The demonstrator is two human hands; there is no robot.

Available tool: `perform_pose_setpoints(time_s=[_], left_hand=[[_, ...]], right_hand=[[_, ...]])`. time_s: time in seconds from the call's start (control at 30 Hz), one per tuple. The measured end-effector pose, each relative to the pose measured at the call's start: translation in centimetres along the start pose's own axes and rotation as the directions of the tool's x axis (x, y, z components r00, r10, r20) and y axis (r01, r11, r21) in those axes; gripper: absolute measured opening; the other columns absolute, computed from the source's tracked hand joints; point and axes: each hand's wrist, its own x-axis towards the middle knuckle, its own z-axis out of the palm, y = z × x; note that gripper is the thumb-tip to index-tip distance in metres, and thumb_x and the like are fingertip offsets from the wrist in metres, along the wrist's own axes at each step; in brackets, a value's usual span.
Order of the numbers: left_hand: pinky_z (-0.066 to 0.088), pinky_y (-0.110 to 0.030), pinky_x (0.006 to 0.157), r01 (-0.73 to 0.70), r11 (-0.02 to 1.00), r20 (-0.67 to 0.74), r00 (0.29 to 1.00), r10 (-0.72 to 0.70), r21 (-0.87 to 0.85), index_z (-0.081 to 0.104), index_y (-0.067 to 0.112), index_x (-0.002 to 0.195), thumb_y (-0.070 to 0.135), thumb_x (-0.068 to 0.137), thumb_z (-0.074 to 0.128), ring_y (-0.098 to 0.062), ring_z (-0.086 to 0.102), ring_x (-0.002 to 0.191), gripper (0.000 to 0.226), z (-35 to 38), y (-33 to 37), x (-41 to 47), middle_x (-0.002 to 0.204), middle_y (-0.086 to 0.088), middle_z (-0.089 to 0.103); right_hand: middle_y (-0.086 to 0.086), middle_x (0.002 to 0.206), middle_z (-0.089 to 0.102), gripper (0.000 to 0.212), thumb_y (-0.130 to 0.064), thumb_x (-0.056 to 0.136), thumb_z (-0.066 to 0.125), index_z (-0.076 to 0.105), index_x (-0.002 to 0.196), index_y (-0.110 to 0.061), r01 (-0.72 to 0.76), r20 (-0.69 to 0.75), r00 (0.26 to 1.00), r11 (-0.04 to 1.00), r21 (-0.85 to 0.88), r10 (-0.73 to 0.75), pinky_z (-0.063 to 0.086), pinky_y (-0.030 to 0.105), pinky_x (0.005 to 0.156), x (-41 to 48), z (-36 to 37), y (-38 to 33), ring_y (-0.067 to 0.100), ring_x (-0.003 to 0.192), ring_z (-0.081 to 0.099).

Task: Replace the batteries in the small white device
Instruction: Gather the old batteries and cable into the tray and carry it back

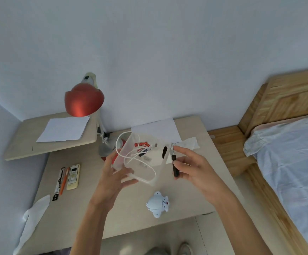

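The small white device (pixel 157 204), a rounded toy-like shape, lies on the desk near its front edge, below both hands. My left hand (pixel 115 174) holds a clear plastic box (pixel 142 159) tilted above the desk; inside it are red batteries (pixel 141 144), a white cable (pixel 131 157) and other small parts. My right hand (pixel 191 166) grips a black-handled screwdriver (pixel 175 164) just right of the box, its metal tip pointing up.
A red desk lamp (pixel 84 101) stands at the back left. A remote control (pixel 73 176), an orange pen (pixel 63 181) and a black strip lie on the desk's left side. White paper sheets (pixel 157 130) lie behind. A wooden bed (pixel 278 144) stands to the right.
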Motion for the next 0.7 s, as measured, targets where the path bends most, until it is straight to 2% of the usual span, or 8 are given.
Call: perform_pose_setpoints(time_s=[0.1, 0.23, 0.37, 0.47, 0.57, 0.7], left_hand=[[0.064, -0.062, 0.09, -0.004, 1.0, 0.08, 0.997, 0.002, 0.021, 0.062, 0.041, 0.139, -0.011, 0.092, 0.07, -0.034, 0.072, 0.098, 0.07, 0.9, 2.1, 0.1, 0.115, -0.014, 0.072], [0.065, -0.061, 0.087, 0.009, 0.999, 0.172, 0.985, -0.017, 0.046, 0.061, 0.04, 0.141, -0.012, 0.089, 0.071, -0.039, 0.074, 0.103, 0.074, 2.3, 4.1, 0.6, 0.123, -0.019, 0.071], [0.064, -0.061, 0.089, 0.002, 0.992, 0.331, 0.943, -0.043, 0.124, 0.066, 0.045, 0.135, -0.009, 0.09, 0.073, -0.037, 0.074, 0.102, 0.07, 4.2, 5.5, 0.9, 0.109, -0.021, 0.07], [0.064, -0.062, 0.09, -0.001, 0.985, 0.456, 0.886, -0.08, 0.175, 0.068, 0.044, 0.133, -0.011, 0.09, 0.072, -0.041, 0.073, 0.104, 0.07, 6.3, 5.7, 0.5, 0.11, -0.024, 0.069], [0.064, -0.064, 0.09, -0.008, 0.976, 0.553, 0.825, -0.115, 0.216, 0.067, 0.041, 0.135, -0.014, 0.089, 0.07, -0.048, 0.072, 0.111, 0.072, 9.3, 5.3, -0.8, 0.116, -0.028, 0.07], [0.066, -0.061, 0.086, -0.014, 0.961, 0.632, 0.756, -0.171, 0.276, 0.069, 0.041, 0.132, -0.01, 0.088, 0.075, -0.044, 0.074, 0.109, 0.068, 13.9, 4.3, -4.0, 0.12, -0.022, 0.072]], right_hand=[[0.019, 0.098, 0.074, 0.044, 0.003, 0.103, 0.066, 0.071, 0.14, -0.021, 0.062, -0.073, 0.996, 0.998, 0.025, -0.06, 0.061, 0.042, 0.081, -1.8, 0.7, -0.9, 0.03, 0.082, 0.066], [0.02, 0.103, 0.075, 0.045, 0.0, 0.103, 0.067, 0.068, 0.143, -0.021, 0.123, -0.166, 0.979, 0.992, 0.029, -0.116, 0.062, 0.042, 0.084, -3.9, 1.4, -2.0, 0.031, 0.085, 0.068], [0.021, 0.106, 0.077, 0.045, 0.001, 0.104, 0.067, 0.069, 0.142, -0.022, 0.189, -0.294, 0.94, 0.982, 0.018, -0.175, 0.063, 0.039, 0.082, -6.9, 2.4, -2.5, 0.029, 0.087, 0.071], [0.024, 0.108, 0.076, 0.046, 0.001, 0.104, 0.067, 0.067, 0.145, -0.02, 0.23, -0.415, 0.887, 0.973, 0.011, -0.205, 0.063, 0.035, 0.08, -9.9, 2.5, -2.4, 0.027, 0.088, 0.073], [0.019, 0.103, 0.073, 0.048, 0.001, 0.104, 0.067, 0.065, 0.147, -0.019, 0.274, -0.531, 0.816, 0.962, 0.011, -0.226, 0.064, 0.034, 0.079, -13.6, 2.2, -1.9, 0.028, 0.088, 0.072], [0.02, 0.099, 0.073, 0.046, 0.001, 0.103, 0.068, 0.068, 0.143, -0.021, 0.326, -0.666, 0.705, 0.945, -0.002, -0.245, 0.065, 0.033, 0.079, -19.5, 1.5, -1.2, 0.027, 0.088, 0.074]])
